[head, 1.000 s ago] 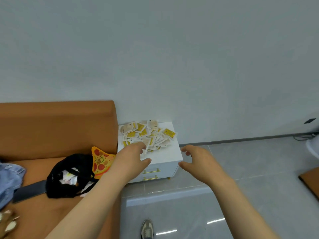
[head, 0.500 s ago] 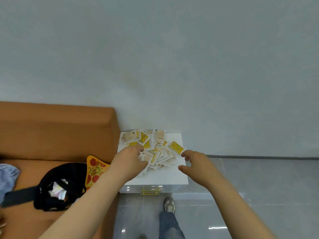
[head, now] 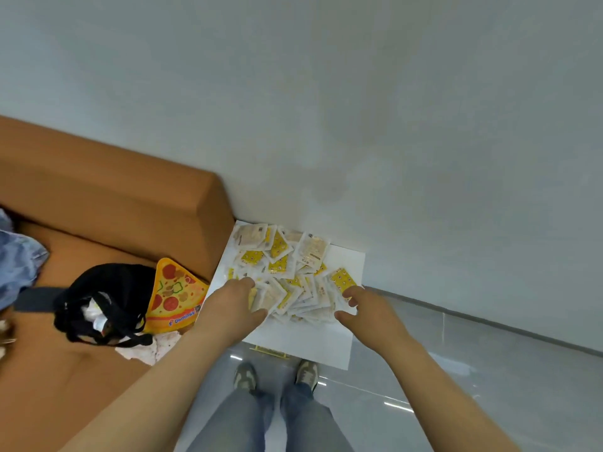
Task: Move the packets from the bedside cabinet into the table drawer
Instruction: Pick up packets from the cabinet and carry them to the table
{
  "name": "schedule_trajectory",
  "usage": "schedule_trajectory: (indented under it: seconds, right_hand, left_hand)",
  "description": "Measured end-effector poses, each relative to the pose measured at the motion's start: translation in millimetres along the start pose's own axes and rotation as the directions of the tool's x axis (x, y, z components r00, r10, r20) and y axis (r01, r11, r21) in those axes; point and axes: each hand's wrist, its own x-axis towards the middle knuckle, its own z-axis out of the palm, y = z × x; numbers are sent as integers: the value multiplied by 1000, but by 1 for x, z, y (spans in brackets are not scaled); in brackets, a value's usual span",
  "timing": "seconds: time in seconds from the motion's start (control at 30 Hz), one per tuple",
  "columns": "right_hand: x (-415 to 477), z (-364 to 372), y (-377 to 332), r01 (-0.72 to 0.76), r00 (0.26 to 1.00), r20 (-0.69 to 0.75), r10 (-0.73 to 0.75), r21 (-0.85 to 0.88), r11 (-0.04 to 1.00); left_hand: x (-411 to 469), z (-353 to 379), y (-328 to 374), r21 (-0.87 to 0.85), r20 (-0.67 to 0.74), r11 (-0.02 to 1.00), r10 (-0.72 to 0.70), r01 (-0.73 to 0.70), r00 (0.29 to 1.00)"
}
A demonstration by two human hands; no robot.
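A heap of several small white and yellow packets (head: 287,272) lies on the white bedside cabinet (head: 313,344), against the wall. My left hand (head: 233,305) rests at the heap's left edge, its loosely bent fingers and thumb touching the nearest packets. At the heap's right edge is my right hand (head: 365,308), forefinger and thumb spread apart, beside a yellow packet (head: 342,280). Neither hand has lifted a packet. No table drawer is in view.
An orange sofa (head: 98,203) stands left of the cabinet, carrying a black bag (head: 98,298), a pizza-slice toy (head: 174,295) and blue cloth (head: 16,259). My legs and shoes (head: 277,376) stand on grey tiled floor (head: 489,370) before the cabinet's gold handle (head: 267,351).
I have stepped up to the cabinet and now look down on it. Both hands have reached forward from its front edge to the two sides of the packet heap.
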Motion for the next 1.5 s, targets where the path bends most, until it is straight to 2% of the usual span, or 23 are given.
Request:
schedule_trajectory:
  seconds: [0.13,0.37,0.63,0.8,1.03,1.2,1.4,1.5]
  right_hand:
    - [44,12,11,-4,999,52,7,-63,998]
    - [114,43,22,-65,991,114,72,-66,996]
    - [178,94,42,-174,969,171,178,-40,984]
    - [203,118,49,-217,967,140,212,19,976]
    - [221,138,48,-271,959,126,253,155,950]
    - [231,146,50,-310,950,93,298,168,936]
    - [236,152,43,-278,960,45,276,249,928]
    - [237,157,37,-242,969,29,243,276,930]
  left_hand:
    - [40,19,-6,-27,41,997,-75,76,996]
    - [102,56,-33,-39,167,981,-183,191,969]
    - [160,118,-63,-22,201,975,-211,220,957]
    - [185,157,-73,1,178,980,-198,201,964]
    - [203,188,-73,-88,162,969,-215,231,963]
    - [209,191,-66,-131,206,950,-255,284,945]
    - [210,189,-60,-51,219,967,-234,251,947]
    - [213,196,-63,-87,219,963,-230,254,948]
